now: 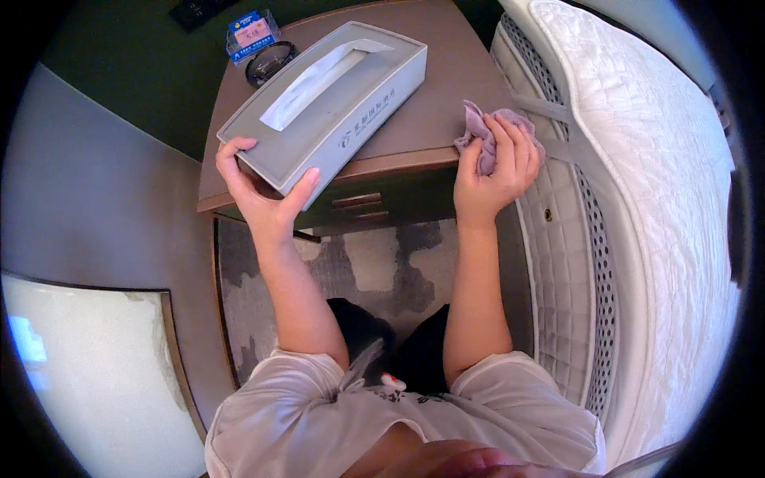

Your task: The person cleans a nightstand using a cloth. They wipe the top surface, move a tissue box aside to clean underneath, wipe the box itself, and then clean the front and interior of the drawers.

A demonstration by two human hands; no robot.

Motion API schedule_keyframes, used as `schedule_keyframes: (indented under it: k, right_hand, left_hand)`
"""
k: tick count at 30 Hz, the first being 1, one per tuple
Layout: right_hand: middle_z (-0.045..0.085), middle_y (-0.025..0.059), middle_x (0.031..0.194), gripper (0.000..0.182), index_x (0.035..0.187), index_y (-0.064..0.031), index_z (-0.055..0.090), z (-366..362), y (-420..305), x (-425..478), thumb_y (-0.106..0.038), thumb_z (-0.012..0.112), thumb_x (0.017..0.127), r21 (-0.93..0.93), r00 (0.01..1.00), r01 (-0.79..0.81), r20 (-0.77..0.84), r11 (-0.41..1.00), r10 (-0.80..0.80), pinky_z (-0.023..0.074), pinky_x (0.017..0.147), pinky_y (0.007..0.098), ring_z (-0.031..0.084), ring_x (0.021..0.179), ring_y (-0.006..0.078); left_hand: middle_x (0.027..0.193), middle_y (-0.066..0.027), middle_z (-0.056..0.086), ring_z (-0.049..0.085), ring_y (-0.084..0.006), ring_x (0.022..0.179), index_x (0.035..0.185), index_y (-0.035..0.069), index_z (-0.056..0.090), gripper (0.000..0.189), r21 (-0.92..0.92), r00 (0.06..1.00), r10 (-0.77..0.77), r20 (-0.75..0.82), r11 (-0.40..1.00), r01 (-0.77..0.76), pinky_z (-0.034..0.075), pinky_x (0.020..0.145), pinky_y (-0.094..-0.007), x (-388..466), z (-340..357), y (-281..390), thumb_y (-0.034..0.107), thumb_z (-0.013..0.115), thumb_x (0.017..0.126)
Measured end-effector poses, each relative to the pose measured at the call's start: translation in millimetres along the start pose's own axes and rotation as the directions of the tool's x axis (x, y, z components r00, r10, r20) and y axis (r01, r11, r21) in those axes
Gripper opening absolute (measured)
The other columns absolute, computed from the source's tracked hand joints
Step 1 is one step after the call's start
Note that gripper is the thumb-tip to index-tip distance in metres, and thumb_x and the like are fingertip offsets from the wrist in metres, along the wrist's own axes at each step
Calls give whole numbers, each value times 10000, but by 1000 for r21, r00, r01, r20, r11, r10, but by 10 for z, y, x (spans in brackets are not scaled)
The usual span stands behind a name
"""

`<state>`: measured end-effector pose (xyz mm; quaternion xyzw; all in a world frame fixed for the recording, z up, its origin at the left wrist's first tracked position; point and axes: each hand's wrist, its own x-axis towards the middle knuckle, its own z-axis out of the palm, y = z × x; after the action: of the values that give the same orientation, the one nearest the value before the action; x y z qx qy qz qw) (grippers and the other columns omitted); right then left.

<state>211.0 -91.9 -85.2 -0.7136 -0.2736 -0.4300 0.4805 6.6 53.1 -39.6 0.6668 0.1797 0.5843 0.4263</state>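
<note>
My left hand point(263, 191) grips the near end of a long grey tissue box point(358, 128), thumb on its front side and fingers at the left edge. A white tissue point(317, 83) shows in the slot on top, and the side bears writing. The box lies slantwise over the brown nightstand point(466, 66), its near end jutting past the front edge. Bunched in my right hand point(502, 161) is a mauve cloth point(478, 128), at the nightstand's right front corner.
Behind the box are a dark glass ashtray point(272, 63) and a clear holder with printed cards point(251, 36). A bed with a white mattress point(639, 119) stands close on the right. Below the top are drawer handles point(357, 201); a grey wall point(107, 179) is at left.
</note>
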Motion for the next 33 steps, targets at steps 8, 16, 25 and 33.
schedule_keyframes:
  k: [8, 16, 25, 33]
  right_hand:
    - [677, 35, 1105, 285, 1004, -107, 731, 54, 35, 7, -116, 664, 727, 14, 998, 12, -69, 1000, -11, 385, 1004, 438, 550, 1105, 302]
    - [673, 83, 1108, 288, 1041, -72, 712, 51, -35, 83, -57, 637, 764, 186, 988, -87, -111, 979, 109, 391, 1002, 437, 566, 1088, 309]
    - [627, 129, 1160, 264, 1152, 11, 623, -103, -209, 262, 8, 541, 901, 565, 892, -379, 13, 733, 451, 486, 894, 327, 589, 1045, 205]
    - [582, 112, 1179, 258, 1199, 32, 567, -162, -307, 293, -27, 491, 960, 658, 847, -399, -2, 638, 532, 510, 845, 278, 590, 1006, 163]
  left_hand:
    - [1132, -85, 474, 473, -242, 1122, 1196, 140, 441, 794, 61, 995, -42, 85, 997, 37, 374, 979, -392, 79, -168, 35, 268, 880, 547]
    - [1134, -85, 473, 474, -241, 1120, 1195, 135, 439, 802, 18, 991, -30, 130, 999, 28, 378, 970, -390, 119, -204, 2, 295, 877, 542]
    - [1179, -89, 448, 475, -246, 1147, 1177, 124, 444, 788, -110, 968, 13, 252, 994, 15, 406, 959, -386, 101, -127, -22, 302, 865, 536]
    - [1266, -107, 376, 441, -275, 1203, 1200, 131, 427, 845, -98, 945, -30, 325, 993, 66, 412, 989, -401, 32, 23, -3, 310, 866, 500]
